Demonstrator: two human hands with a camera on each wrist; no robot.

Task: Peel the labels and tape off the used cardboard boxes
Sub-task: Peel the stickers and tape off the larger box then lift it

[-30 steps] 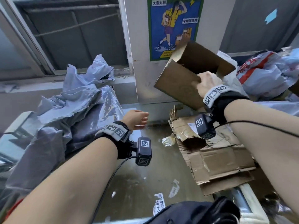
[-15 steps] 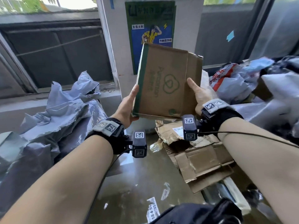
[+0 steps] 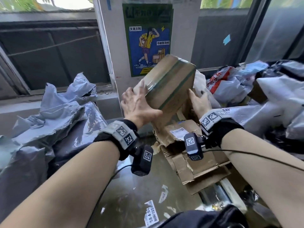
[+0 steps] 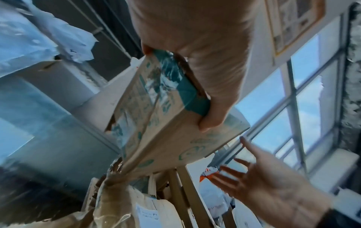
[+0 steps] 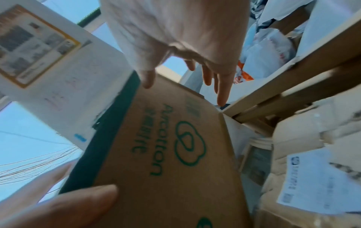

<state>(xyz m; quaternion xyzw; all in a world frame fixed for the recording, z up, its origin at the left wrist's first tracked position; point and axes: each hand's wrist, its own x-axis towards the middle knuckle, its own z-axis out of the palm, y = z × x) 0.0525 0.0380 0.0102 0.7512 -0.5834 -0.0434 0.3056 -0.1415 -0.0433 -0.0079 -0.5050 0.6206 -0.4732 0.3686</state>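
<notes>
A brown cardboard box (image 3: 171,83) with green print hangs tilted in the air before the pillar. Clear tape (image 3: 164,78) runs over the green stripe on its upper face. My left hand (image 3: 138,104) grips its lower left corner, thumb on the near face and fingers on the taped side. In the left wrist view the left hand (image 4: 205,77) wraps the box (image 4: 168,138) edge. My right hand (image 3: 198,101) is beside the box's right side, fingers straight. The left wrist view shows the right hand (image 4: 263,182) spread, apart from the box. The right wrist view shows the printed face (image 5: 166,154).
Flattened torn cardboard (image 3: 189,155) with a white label (image 3: 178,133) lies below the box on a wet table (image 3: 115,195). Grey plastic mailers (image 3: 57,116) pile up on the left, more bags (image 3: 230,83) on the right. Peeled label scraps (image 3: 151,213) lie near me.
The box has turned from its printed face toward me to its taped side up. My right hand has let go and opened. My left hand now grips the lower corner.
</notes>
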